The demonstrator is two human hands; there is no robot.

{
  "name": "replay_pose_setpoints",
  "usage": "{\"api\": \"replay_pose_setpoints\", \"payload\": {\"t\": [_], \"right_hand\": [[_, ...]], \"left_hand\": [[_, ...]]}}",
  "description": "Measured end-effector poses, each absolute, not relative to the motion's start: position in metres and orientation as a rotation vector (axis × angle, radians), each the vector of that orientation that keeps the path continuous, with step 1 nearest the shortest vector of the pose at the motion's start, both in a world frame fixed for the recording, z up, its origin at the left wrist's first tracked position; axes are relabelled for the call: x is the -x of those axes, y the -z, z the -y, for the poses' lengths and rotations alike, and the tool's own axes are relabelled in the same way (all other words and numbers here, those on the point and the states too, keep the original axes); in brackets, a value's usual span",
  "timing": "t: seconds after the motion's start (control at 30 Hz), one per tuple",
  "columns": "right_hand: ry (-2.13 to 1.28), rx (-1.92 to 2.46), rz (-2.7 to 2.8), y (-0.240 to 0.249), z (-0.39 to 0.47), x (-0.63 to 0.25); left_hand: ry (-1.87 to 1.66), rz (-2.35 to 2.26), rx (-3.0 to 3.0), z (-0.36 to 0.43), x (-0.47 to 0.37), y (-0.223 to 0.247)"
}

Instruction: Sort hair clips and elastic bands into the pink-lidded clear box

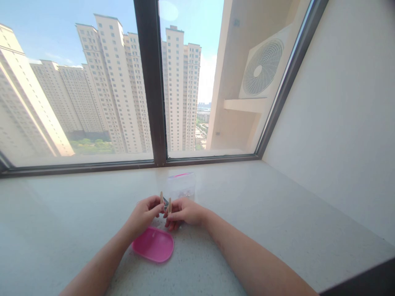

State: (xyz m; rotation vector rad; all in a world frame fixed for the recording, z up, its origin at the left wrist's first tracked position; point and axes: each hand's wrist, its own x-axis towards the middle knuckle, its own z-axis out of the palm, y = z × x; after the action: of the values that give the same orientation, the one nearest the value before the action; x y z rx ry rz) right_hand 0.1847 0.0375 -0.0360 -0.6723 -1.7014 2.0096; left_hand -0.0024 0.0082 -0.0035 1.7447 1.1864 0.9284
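My left hand [150,209] is closed, its fingertips pinching a thin, light wooden strip [161,197] that stands upright. Just beside it, my right hand [182,211] pinches a second thin wooden strip [169,204], also upright. Between the two strips shows a small dark grey piece [166,202]; its kind and which hand bears it I cannot tell. Below my left hand lies a shallow pink tray [154,245] with rounded corners, partly covered by the left wrist. A clear zip bag [182,187] with a pink seal lies just beyond my right hand, small items showing inside.
The pale speckled sill [77,205] spreads under both arms. A dark window frame [157,123] borders it at the back, and a white wall [339,123] rises on the right. A dark edge [364,275] cuts into the lower right corner.
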Motion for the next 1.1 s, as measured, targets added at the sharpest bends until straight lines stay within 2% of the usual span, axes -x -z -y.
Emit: {"api": "replay_pose_setpoints", "payload": {"t": [1.1], "right_hand": [[-1.899, 0.635, 1.687, 0.0329, -0.0355, -0.182]], "left_hand": [[-0.935, -1.09, -1.741, -0.007, 0.0043, 0.0035]]}}
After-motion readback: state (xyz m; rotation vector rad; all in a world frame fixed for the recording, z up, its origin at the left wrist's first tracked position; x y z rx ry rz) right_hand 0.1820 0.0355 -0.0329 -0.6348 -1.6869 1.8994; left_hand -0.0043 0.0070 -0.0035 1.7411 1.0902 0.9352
